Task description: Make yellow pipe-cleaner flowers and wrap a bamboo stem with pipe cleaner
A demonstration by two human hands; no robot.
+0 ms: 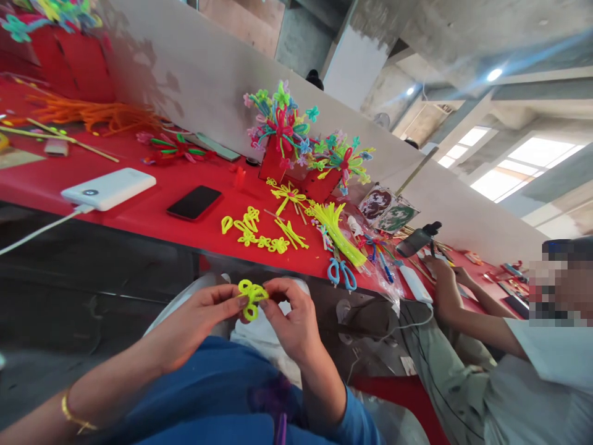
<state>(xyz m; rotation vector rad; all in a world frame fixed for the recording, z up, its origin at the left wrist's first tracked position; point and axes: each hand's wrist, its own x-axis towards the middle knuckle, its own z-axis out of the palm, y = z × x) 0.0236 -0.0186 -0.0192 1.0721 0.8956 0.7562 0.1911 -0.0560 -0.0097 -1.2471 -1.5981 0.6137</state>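
A yellow pipe-cleaner flower (251, 299) with looped petals is held above my lap, in front of the table edge. My left hand (220, 308) pinches it from the left, thumb and fingers closed on a petal. From the other side my right hand (290, 315) grips it between thumb and forefinger. On the red table ahead lie several finished yellow loops and small flowers (263, 241), some short yellow pieces (291, 235) and a larger yellow flower (290, 194). A bundle of yellow pipe cleaners (340, 232) rests to their right, beside blue-handled scissors (341, 273).
A black phone (193, 203) and a white power bank (109, 188) with a cable lie left on the table (139, 216). Bright pipe-cleaner bouquets (280, 127) stand by the white partition (199, 80). A co-worker (500, 352) sits at right, near a dark bottle (419, 240).
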